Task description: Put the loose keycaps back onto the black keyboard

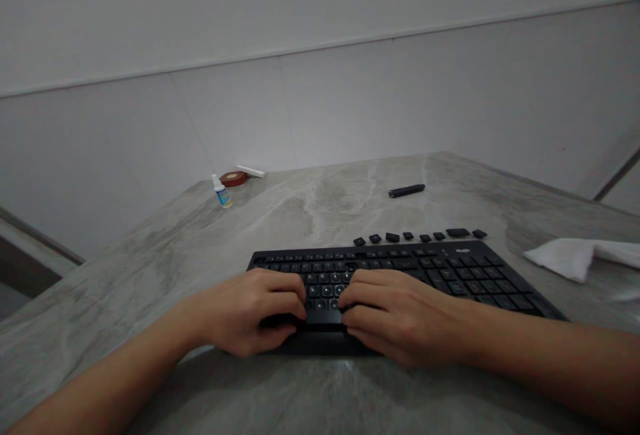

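Note:
A black keyboard [300, 343] lies before me on the grey marbled table. My left hand [255, 311] is over its front left part, fingers curled closed and tips at the left end of the space bar [324, 317]. At the bar's other end, the fingertips of my right hand [400, 315] are bent inward in the same way. Between the hands, the middle keys [325, 291] show small pale round spots, as if their caps are off. Several loose black keycaps [393, 237] lie in a row behind the keyboard. Both hands hide part of the keys.
A small white spray bottle [223, 195] with a blue label stands at back left, near a reddish-brown object [233, 179] and a white strip [251, 171]. Farther back lies a dark pen-like tool [407, 191]. A white cloth [575, 256] is at right. The wall [350, 101] borders the table.

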`<state>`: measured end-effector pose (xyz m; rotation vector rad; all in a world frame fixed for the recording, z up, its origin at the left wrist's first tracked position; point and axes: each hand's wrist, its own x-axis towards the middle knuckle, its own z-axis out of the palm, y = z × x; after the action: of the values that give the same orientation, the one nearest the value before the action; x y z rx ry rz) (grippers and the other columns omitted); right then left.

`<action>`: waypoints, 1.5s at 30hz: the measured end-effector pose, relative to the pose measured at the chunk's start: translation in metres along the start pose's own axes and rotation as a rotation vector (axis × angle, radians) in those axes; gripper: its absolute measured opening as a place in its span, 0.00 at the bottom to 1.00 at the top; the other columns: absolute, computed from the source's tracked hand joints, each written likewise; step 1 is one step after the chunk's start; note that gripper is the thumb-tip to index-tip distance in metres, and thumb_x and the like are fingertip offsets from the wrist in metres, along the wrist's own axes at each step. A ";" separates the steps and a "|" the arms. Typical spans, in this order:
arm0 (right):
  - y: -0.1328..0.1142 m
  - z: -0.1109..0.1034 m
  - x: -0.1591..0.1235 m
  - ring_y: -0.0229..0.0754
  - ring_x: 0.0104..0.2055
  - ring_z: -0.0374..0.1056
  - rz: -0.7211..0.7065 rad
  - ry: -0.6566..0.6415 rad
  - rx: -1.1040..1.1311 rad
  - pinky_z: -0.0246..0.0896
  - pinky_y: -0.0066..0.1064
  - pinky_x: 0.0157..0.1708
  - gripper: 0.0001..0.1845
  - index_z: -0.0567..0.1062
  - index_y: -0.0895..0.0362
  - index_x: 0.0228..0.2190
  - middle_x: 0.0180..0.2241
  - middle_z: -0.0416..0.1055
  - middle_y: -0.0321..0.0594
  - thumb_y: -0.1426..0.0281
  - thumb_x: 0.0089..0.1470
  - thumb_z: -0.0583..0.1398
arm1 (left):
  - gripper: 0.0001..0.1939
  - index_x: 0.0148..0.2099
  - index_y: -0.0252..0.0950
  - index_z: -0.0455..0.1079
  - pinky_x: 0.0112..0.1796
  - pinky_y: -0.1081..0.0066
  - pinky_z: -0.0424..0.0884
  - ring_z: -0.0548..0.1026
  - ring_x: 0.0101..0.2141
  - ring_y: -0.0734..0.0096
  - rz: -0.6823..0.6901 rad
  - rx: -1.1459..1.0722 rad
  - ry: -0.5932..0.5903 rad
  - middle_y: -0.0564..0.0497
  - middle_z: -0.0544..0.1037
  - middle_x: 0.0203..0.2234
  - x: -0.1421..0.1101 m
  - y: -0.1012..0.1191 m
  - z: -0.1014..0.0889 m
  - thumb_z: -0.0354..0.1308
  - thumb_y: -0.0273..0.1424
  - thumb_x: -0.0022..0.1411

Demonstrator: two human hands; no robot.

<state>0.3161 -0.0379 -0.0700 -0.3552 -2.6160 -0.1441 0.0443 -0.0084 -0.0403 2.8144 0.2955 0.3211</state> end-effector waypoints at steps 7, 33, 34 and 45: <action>-0.001 0.000 -0.002 0.41 0.34 0.64 -0.014 -0.029 0.036 0.61 0.33 0.33 0.13 0.77 0.61 0.32 0.33 0.73 0.44 0.76 0.64 0.54 | 0.08 0.42 0.33 0.72 0.33 0.72 0.72 0.74 0.33 0.69 0.006 -0.062 -0.010 0.45 0.75 0.37 -0.001 0.000 -0.002 0.55 0.19 0.63; -0.008 -0.009 0.005 0.42 0.34 0.64 0.075 -0.221 0.170 0.61 0.34 0.32 0.09 0.76 0.64 0.34 0.32 0.71 0.45 0.76 0.58 0.55 | 0.12 0.29 0.36 0.77 0.26 0.68 0.61 0.66 0.26 0.71 -0.027 -0.099 -0.070 0.50 0.71 0.26 0.003 -0.010 -0.006 0.58 0.27 0.65; -0.008 -0.009 0.006 0.42 0.33 0.64 0.071 -0.233 0.155 0.61 0.34 0.31 0.09 0.75 0.63 0.34 0.32 0.71 0.45 0.76 0.58 0.55 | 0.12 0.29 0.36 0.76 0.27 0.68 0.61 0.67 0.26 0.71 -0.022 -0.087 -0.076 0.51 0.70 0.25 0.002 -0.011 -0.006 0.58 0.27 0.65; -0.007 -0.004 0.003 0.42 0.33 0.64 0.030 -0.157 0.109 0.61 0.34 0.31 0.08 0.76 0.61 0.31 0.31 0.72 0.44 0.75 0.56 0.56 | 0.05 0.34 0.37 0.70 0.35 0.62 0.69 0.70 0.30 0.64 0.074 0.022 0.063 0.47 0.73 0.28 0.008 -0.005 0.008 0.53 0.24 0.61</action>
<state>0.3130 -0.0445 -0.0656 -0.3816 -2.7580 0.0377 0.0528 -0.0041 -0.0479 2.8456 0.2096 0.4262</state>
